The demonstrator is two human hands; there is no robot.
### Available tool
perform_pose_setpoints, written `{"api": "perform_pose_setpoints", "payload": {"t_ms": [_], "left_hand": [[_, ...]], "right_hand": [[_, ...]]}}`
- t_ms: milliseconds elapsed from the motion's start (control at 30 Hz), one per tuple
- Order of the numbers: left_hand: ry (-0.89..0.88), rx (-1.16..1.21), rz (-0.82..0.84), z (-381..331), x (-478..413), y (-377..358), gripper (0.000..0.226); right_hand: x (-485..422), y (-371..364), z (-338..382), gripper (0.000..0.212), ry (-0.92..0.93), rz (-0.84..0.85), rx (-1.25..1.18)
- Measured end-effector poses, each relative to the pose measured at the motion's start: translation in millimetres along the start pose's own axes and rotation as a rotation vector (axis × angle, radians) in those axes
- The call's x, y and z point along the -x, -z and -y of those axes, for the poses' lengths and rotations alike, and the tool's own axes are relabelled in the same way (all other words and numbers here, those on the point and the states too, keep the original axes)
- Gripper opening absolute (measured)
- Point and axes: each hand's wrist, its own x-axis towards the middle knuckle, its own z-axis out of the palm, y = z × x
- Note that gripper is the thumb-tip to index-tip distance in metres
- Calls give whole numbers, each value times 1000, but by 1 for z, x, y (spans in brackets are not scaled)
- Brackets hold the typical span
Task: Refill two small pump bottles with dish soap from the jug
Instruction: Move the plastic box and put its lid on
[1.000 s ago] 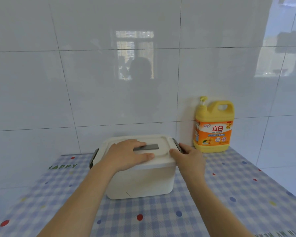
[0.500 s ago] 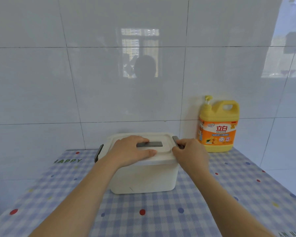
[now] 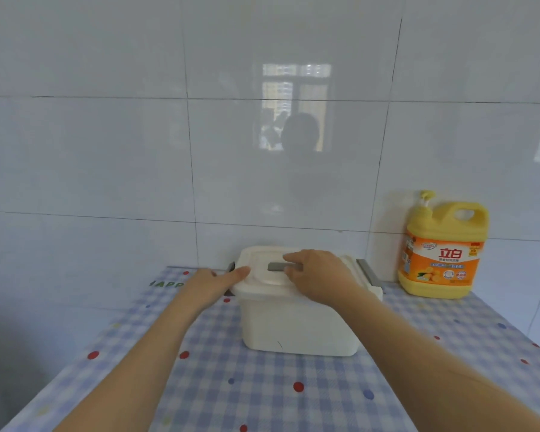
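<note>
The left hand (image 3: 214, 283) is reaching against the left end of the white storage box (image 3: 296, 325). Its thumb is lying along the lid's corner, and its fingers are dropping out of sight by the left latch (image 3: 230, 267). Whether they are hooking the latch or only touching it cannot be told. The right hand (image 3: 320, 275) is lying palm-down on the lid (image 3: 259, 260), with its fingers loosely bent across the grey handle (image 3: 276, 267). It is pressing rather than gripping, and holding nothing. The right latch (image 3: 368, 272) is standing swung out from the box, so that end looks released.

The jug (image 3: 443, 249), yellow with an orange label and its own pump fitted, is standing upright against the tiled wall (image 3: 138, 151). It is sitting to the right of the box, apart from it and untouched. No pump bottles are showing anywhere on the checked tablecloth (image 3: 293, 400). They are presumably sitting inside the box, which makes opening it the step in hand.

To do this well, the right hand should be bearing straight down on the lid. That way the light box is not sliding or tipping while the left fingers are pulling the latch outward from its lower edge. With both ends free, lifting the lid level by the handle should be keeping it from catching. It wants setting down on the left, away from the jug.
</note>
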Motion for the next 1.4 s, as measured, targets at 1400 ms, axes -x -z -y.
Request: {"api": "perform_pose_setpoints", "payload": {"t_ms": [1400], "left_hand": [[-459, -277, -204, -21, -8, -19, 45]], "right_hand": [[4, -4, -13, 37, -2, -79, -8]]}}
